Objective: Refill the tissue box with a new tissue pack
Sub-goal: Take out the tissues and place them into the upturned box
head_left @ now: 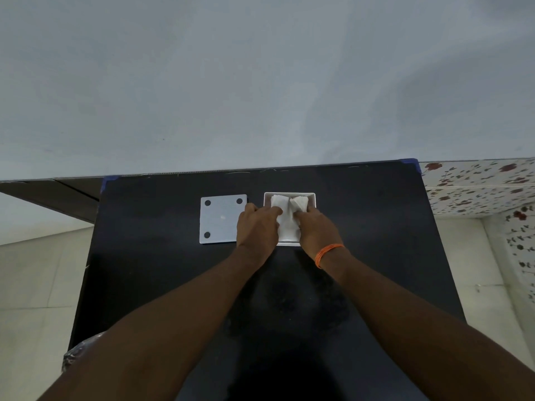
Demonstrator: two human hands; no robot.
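The tissue box (289,195) sits open at twelve o'clock on the black table (162,270); the left hand (256,227) and right hand (318,231) press the tissues (285,215) into it, fingers curled on them; the base panel (221,219), at nine o'clock, remains unfitted.

Hands cover much of the box's contents

At frame centre the left hand (256,227) and right hand (317,231) hide the near tissues (285,218); grip unclear. The square plate's (221,219) fourth dot is covered. The table (173,285) runs off the bottom edge.
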